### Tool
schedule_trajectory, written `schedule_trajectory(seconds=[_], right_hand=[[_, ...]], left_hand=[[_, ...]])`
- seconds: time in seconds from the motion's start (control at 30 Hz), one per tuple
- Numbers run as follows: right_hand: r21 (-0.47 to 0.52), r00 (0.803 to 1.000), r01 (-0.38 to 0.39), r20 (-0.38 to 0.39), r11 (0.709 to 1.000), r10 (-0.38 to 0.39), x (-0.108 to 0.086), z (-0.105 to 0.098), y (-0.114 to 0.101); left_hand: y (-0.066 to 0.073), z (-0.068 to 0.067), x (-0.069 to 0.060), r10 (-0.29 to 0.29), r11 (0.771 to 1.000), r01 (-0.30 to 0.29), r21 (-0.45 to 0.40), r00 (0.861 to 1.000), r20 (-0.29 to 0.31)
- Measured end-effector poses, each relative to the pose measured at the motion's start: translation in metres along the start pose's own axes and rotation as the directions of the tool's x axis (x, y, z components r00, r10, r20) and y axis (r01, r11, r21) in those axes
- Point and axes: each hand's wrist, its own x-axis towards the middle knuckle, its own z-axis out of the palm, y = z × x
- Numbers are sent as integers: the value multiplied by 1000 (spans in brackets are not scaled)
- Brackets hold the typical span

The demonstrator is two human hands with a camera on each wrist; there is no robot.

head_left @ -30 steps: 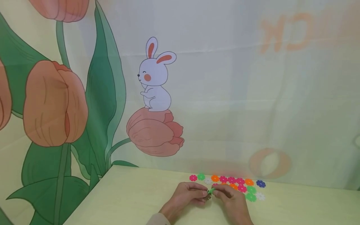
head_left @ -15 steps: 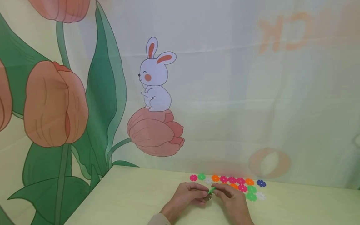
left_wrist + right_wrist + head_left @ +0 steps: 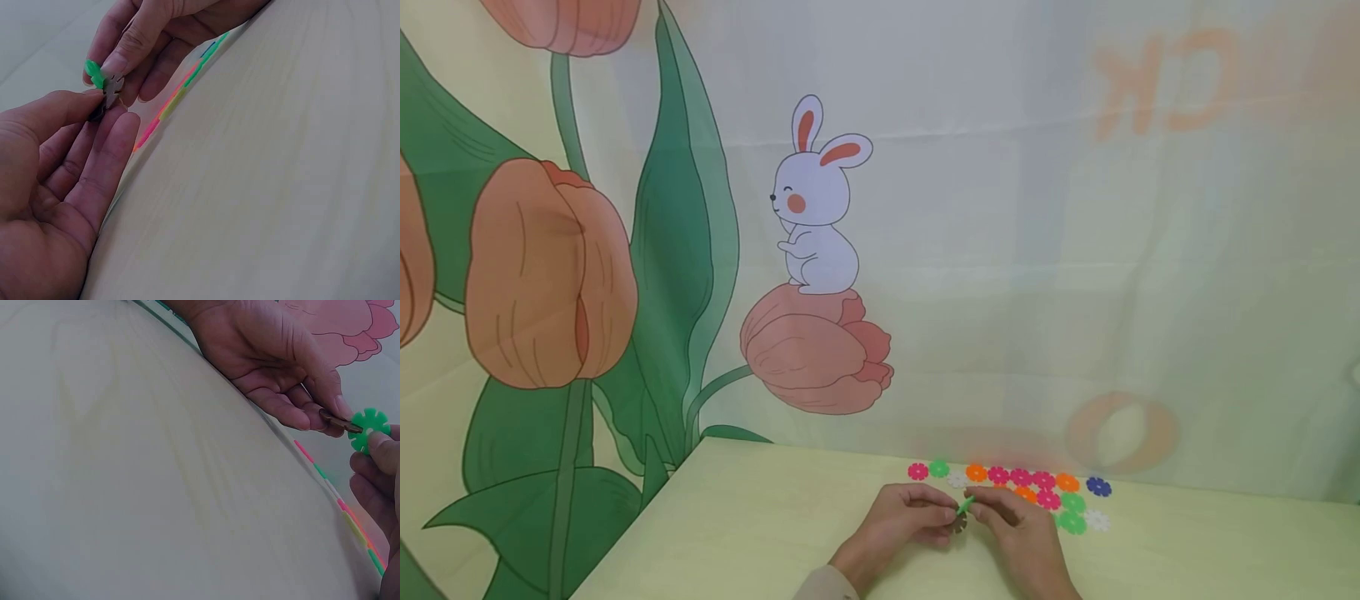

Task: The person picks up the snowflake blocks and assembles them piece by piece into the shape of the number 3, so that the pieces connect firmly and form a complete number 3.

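A brown snowflake disc (image 3: 337,420) is pinched between the thumb and fingers of my left hand (image 3: 901,521). My right hand (image 3: 1028,531) pinches a green snowflake disc (image 3: 370,416) at its edge. Both notched discs meet crosswise at their rims in the right wrist view, the brown one edge-on and the green one facing the camera. How deep the slots are pushed together I cannot tell. In the left wrist view the fingers partly cover the green disc (image 3: 94,73). Both hands are just above the table, near its back.
Behind my hands, several loose snowflake discs lie in rows on the pale table (image 3: 760,517), among them a pink disc (image 3: 918,472), an orange disc (image 3: 976,472), a dark blue disc (image 3: 1099,487) and a white disc (image 3: 1097,521). A printed curtain (image 3: 985,250) hangs behind the table.
The green disc has tilted slightly between my fingers and shows a little more steeply. Both hands stay in nearly the same place, and the discs on the table have not moved.
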Motion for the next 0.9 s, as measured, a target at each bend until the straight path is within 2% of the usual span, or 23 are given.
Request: schedule_trajectory(seconds=[0.37, 0.53, 0.67, 0.77, 0.9], right_hand=[[8, 1000, 20, 17, 1000, -20, -2, -1, 0], [-45, 1000, 14, 17, 999, -13, 1, -2, -2], [-81, 1000, 21, 3, 997, -21, 7, -3, -1], [-88, 999, 46, 9, 995, -45, 12, -2, 0], [-137, 991, 129, 41, 982, -125, 24, 3, 0]], left_hand=[[0, 0, 1, -7, 1000, 7, -5, 1000, 5], [1, -2, 2, 5, 1000, -5, -19, 1000, 5], [4, -3, 2, 19, 999, -20, -26, 999, -38], [5, -7, 2, 38, 999, -41, -34, 995, -92], [7, -17, 2, 74, 995, -86, -58, 981, -179]])
